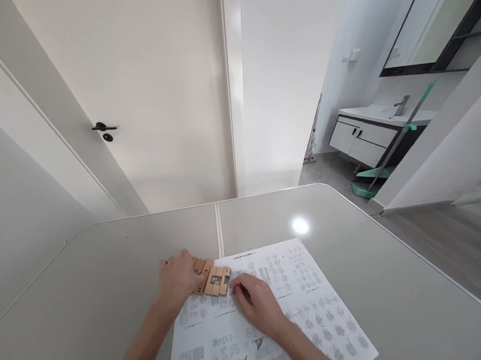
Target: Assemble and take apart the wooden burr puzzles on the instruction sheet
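Note:
Several notched wooden puzzle pieces lie side by side at the upper left of a large printed sheet. Small dark digits mark some of them, and square gaps show between the notches. My left hand is closed around their left end, with its thumb over the top and part of the pieces hidden beneath it. At their right end, my right hand rests on the paper, fingers curled and pressed together. Its fingertips are close to the pieces; whatever lies in them, if anything, is hidden.
The sheet, covered with small grey diagrams, lies on a pale grey table with a seam across it. Beyond stand a closed door and, at the right, a washbasin cabinet with a green dustpan.

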Tool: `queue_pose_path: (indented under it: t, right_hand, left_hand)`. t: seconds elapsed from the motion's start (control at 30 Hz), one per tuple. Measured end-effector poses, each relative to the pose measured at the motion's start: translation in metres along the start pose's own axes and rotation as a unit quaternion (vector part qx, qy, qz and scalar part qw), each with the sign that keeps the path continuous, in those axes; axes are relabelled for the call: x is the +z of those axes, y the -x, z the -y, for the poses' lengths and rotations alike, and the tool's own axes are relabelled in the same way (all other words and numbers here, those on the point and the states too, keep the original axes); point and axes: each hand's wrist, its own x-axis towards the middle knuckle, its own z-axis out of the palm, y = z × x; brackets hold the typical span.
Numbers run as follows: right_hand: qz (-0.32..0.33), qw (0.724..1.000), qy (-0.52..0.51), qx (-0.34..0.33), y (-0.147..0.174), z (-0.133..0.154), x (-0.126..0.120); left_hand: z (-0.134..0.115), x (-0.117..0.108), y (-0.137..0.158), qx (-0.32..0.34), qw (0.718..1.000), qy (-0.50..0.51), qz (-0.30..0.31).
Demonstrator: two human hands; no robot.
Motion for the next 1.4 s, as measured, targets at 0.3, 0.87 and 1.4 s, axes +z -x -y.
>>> queue_pose_path:
  t: [0.3, 0.87, 1.4]
  right_hand:
    - [-0.004, 1.000, -0.004, -0.014, 0.002, -0.002, 0.000]
    - [-0.001, 1.000, 0.003, -0.025, 0.002, -0.004, 0.000]
    - [0.017, 0.999, 0.009, -0.043, 0.003, -0.003, 0.000]
  left_hand:
    - [0.002, -0.006, -0.001, 0.014, 0.999, -0.041, 0.009]
    - [0.021, -0.006, 0.069, 0.029, 0.996, -0.072, 0.041]
    - [0.000, 0.033, 0.129, 0.094, 0.991, 0.094, 0.026]
